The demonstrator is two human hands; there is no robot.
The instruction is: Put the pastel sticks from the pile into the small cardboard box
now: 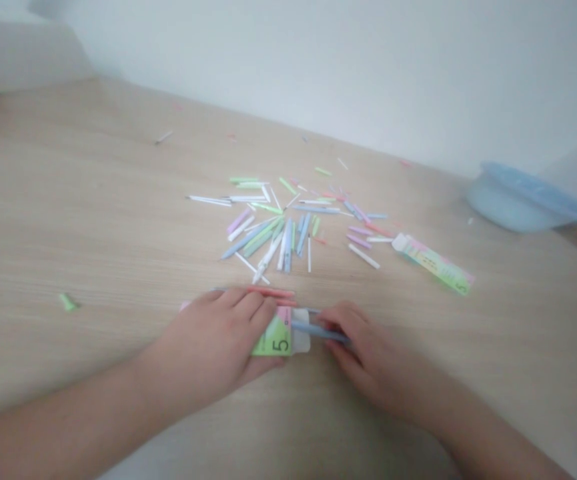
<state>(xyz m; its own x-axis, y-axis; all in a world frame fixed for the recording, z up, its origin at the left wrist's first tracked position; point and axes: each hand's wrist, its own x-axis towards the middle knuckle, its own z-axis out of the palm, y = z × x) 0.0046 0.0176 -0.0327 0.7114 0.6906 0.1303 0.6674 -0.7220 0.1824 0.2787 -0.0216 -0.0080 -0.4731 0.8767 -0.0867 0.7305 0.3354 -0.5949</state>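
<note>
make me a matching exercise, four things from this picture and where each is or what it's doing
1. left hand
2. right hand
3. blue bowl
4. small green piece

A. far right, near the wall
B. gripping a box
C. left side of the table
D. holding a blue stick

Pairs: 1-B, 2-D, 3-A, 4-C

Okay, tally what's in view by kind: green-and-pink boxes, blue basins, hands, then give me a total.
Boxes: 2 (held box, other box)
Basins: 1 (blue basin)
Hands: 2 (left hand, right hand)
Total: 5
The scattered pen pieces overlap too much to count.
</note>
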